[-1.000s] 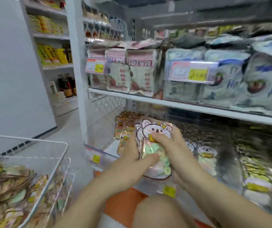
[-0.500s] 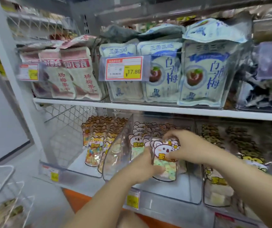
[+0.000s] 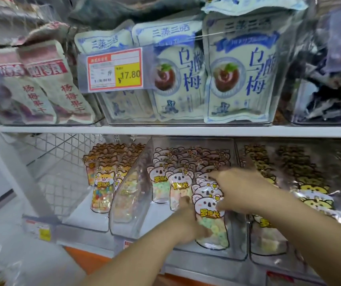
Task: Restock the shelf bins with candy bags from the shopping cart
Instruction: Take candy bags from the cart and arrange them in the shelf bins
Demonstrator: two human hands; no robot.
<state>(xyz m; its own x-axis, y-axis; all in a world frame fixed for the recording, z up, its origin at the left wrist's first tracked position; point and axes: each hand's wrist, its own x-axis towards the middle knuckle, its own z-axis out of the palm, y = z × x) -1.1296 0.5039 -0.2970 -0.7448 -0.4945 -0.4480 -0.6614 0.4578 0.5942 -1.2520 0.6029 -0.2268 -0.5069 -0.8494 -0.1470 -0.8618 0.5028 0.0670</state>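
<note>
Koala-printed clear candy bag (image 3: 209, 221) stands at the front of the middle clear plastic bin (image 3: 132, 203) on the lower shelf. Your left hand (image 3: 186, 226) grips its lower left side; your right hand (image 3: 239, 190), fingers stretched out, rests on the row of koala bags (image 3: 204, 189) just behind it.

My left forearm (image 3: 136, 263) & right forearm (image 3: 309, 228) show bare from the near edge fwd to the wrists. Both are slender and smooth, approx. the same build. Left hand (image 3: 188, 221) & right hand (image 3: 237, 193) are bare too, w/ slim fingers. Nails prob. short & plain, but motion blur softens the tips, so I can't be sure.
</note>
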